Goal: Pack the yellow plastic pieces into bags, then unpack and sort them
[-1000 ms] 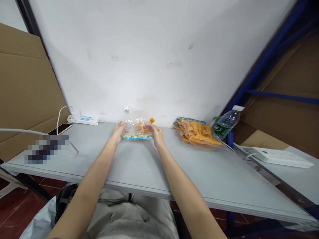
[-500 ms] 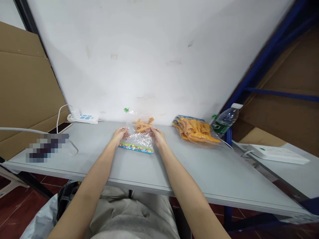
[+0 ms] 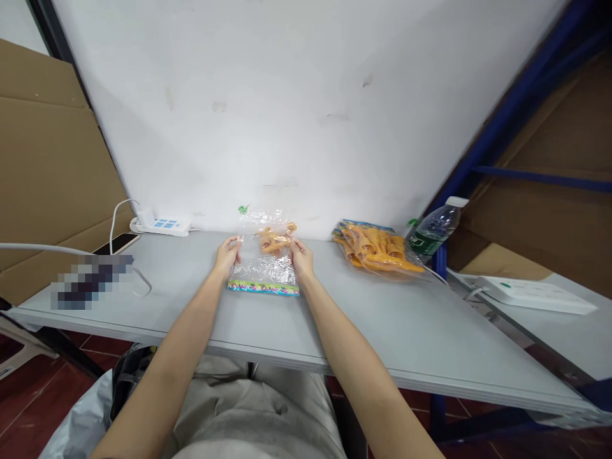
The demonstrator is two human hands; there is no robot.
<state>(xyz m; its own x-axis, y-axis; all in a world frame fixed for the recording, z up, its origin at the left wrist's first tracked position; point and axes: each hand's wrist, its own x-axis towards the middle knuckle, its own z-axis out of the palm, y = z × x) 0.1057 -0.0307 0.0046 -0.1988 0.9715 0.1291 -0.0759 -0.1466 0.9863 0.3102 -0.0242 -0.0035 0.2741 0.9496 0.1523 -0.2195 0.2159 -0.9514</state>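
A clear plastic bag (image 3: 261,271) with a colourful printed strip along its near edge stands between my hands over the table. Inside it, toward the far right side, is an orange plastic piece (image 3: 276,242) whose exact kind I cannot make out. My left hand (image 3: 226,257) pinches the bag's left edge. On the opposite edge, close to the orange piece, my right hand (image 3: 301,258) grips the plastic with thumb and fingers. Further right lies a pile of similar bags (image 3: 375,248) filled with orange pieces.
A plastic bottle (image 3: 435,231) leans behind the bag pile. White power strips (image 3: 165,226) lie at the back left and on the right-hand surface. A phone (image 3: 117,244), cables and a blurred dark patch (image 3: 90,284) are on the left. Cardboard (image 3: 43,166) borders the table.
The bag is spread flatter and its printed strip lies straighter. My hands have shifted slightly, still at its two sides. The orange piece stays inside.
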